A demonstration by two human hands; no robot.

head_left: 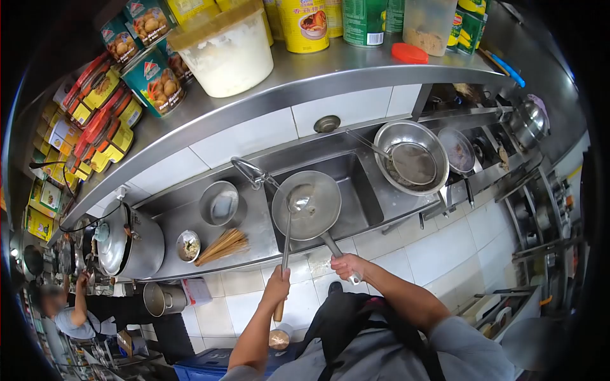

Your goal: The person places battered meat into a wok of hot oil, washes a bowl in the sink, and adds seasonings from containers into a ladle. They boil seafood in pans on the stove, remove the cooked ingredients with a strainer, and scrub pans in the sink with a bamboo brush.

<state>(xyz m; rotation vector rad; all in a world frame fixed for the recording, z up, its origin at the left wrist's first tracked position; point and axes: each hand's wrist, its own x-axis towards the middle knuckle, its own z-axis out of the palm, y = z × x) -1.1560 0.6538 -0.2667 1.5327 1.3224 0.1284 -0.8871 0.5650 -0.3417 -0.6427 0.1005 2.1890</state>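
My left hand (277, 287) is closed around the wooden-ended handle of a long metal ladle (288, 241). The ladle's bowl rests inside a grey metal frying pan (321, 219), where it looks wet and shiny. My right hand (347, 267) grips the pan's long handle near its end. The pan is over the sink (359, 190), tilted slightly, with the metal faucet (250, 170) at its upper left. Whether water is running I cannot make out.
On the counter left of the sink are a metal pot (219, 203), a small bowl of pale pieces (188, 246), a bundle of wooden sticks (222, 246) and a large lidded stockpot (143, 238). A wide basin (412, 155) stands right. Another person (76, 314) works at far left.
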